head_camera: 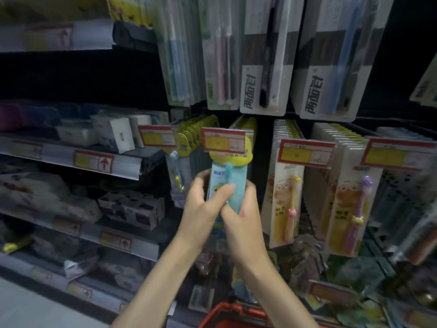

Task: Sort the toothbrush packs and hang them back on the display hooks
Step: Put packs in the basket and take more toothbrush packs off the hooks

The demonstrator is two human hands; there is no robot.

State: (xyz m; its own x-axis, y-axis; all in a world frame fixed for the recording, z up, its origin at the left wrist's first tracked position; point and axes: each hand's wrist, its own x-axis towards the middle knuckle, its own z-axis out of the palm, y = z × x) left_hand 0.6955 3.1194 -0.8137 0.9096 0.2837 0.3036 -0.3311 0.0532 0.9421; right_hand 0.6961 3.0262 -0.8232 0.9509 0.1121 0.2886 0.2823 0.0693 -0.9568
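Both hands, the left hand (201,204) and the right hand (238,209), grip a blue children's toothbrush pack (227,183) just below a price tag (227,140). Hanging it cleanly likely means levelling its yellow header with the hidden hook.

My fingers (225,189) cover the pack's (227,176) lower print; the red basket (227,316) (bottom edge) is cut off; price tags (225,140) blur unreadable.

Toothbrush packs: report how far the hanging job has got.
Done: rows of packs already hang on the hooks, such as the yellow-topped row and the orange kids' packs. In hand: both the left hand and the right hand have a grip on a blue pack just under a price tag. Left: hooking this pack; any others waiting are not visible.
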